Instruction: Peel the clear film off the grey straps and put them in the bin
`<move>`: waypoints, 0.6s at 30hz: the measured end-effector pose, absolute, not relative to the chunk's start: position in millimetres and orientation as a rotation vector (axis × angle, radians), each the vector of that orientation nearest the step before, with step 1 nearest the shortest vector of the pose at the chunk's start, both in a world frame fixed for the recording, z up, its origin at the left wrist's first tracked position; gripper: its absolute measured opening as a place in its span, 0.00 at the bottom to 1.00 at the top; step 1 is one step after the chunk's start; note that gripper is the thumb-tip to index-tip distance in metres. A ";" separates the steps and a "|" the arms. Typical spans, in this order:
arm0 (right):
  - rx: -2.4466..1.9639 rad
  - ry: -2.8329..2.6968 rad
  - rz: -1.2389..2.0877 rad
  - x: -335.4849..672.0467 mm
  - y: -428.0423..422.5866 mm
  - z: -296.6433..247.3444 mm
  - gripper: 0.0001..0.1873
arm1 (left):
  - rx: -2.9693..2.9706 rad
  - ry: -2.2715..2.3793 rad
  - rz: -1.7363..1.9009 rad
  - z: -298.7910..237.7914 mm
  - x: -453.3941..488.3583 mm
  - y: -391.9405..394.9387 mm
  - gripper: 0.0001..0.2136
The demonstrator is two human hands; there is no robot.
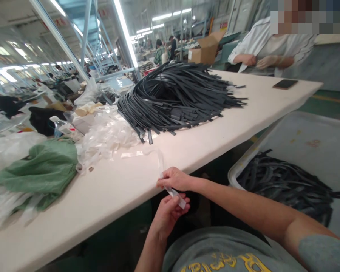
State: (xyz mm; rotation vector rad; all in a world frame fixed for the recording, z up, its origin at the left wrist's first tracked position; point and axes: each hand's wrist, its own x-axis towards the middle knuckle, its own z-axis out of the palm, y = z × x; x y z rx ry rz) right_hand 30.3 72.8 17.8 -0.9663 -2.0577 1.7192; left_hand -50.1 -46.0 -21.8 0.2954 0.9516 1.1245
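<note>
A thin translucent white plastic strip (173,193) runs down from the tabletop through both hands at the table's front edge. My right hand (178,179) pinches it between thumb and fingers near the edge. Just below, my left hand (170,208) is closed around its lower end, fingers curled, with the tip lying across them. Above my right hand the strip trails onto the white table (107,189). Beyond it lies a large heap of black flat strips (181,94), bent over in a bundle.
Crumpled translucent strips (107,132) and a green cloth bag (45,162) lie on the left. A white bin (308,132) with black strips (280,185) stands to the right, below table height. Across the table are a phone (285,84) and another person (272,49); a cardboard box (205,51) stands behind.
</note>
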 end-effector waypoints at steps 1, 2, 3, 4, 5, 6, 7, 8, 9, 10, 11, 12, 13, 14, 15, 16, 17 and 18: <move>-0.971 -2.086 1.692 29.1 73.6 15.6 0.09 | 0.266 0.941 1.140 -24.1 -48.1 -44.0 0.19; -0.972 -2.118 1.664 28.1 75.2 13.8 0.08 | 0.249 0.936 1.151 -26.1 -46.7 -42.0 0.18; -0.971 -2.155 1.634 27.5 78.1 12.6 0.08 | 0.242 0.934 1.160 -27.7 -46.0 -40.2 0.17; -0.972 -2.194 1.597 27.5 83.1 12.3 0.09 | 0.241 0.936 1.169 -29.0 -46.1 -38.7 0.17; -0.980 -2.230 1.545 28.3 90.8 12.9 0.10 | 0.237 0.940 1.181 -30.0 -46.9 -37.8 0.17; -1.002 -2.259 1.470 29.9 101.7 14.4 0.11 | 0.230 0.946 1.197 -30.9 -48.5 -37.3 0.17; -1.039 -2.277 1.369 32.4 116.0 16.6 0.13 | 0.222 0.952 1.215 -31.8 -50.5 -37.2 0.17; -1.092 -2.285 1.245 35.5 133.3 19.5 0.15 | 0.213 0.957 1.237 -32.8 -52.9 -37.5 0.16; -1.153 -2.284 1.108 38.9 152.9 22.6 0.17 | 0.207 0.961 1.257 -33.6 -55.4 -37.8 0.16; -1.217 -2.279 0.967 42.5 173.7 25.6 0.19 | 0.202 0.963 1.274 -34.2 -57.9 -38.0 0.15; -1.277 -2.277 0.836 45.9 194.4 28.4 0.20 | 0.201 0.962 1.290 -34.2 -60.7 -37.5 0.14; -1.334 -2.280 0.716 48.8 213.7 30.5 0.20 | 0.200 0.961 1.306 -33.5 -63.9 -36.0 0.14; -1.384 -2.292 0.609 51.2 230.8 31.9 0.21 | 0.192 0.962 1.322 -31.5 -67.8 -33.2 0.13; -1.424 -2.310 0.515 52.9 244.9 32.6 0.22 | 0.176 0.968 1.337 -28.1 -73.0 -28.8 0.12; -1.456 -2.336 0.433 53.9 255.7 32.7 0.22 | 0.152 0.982 1.353 -23.1 -79.8 -22.8 0.11; -1.479 -2.368 0.362 54.4 263.3 32.5 0.20 | 0.119 1.005 1.372 -16.1 -88.5 -15.2 0.09; -1.494 -2.404 0.302 54.5 268.0 32.2 0.18 | 0.088 1.032 1.397 -7.2 -99.3 -6.3 0.08; -1.502 -2.443 0.253 54.3 270.0 32.1 0.15 | 0.063 1.058 1.427 3.8 -112.1 3.6 0.06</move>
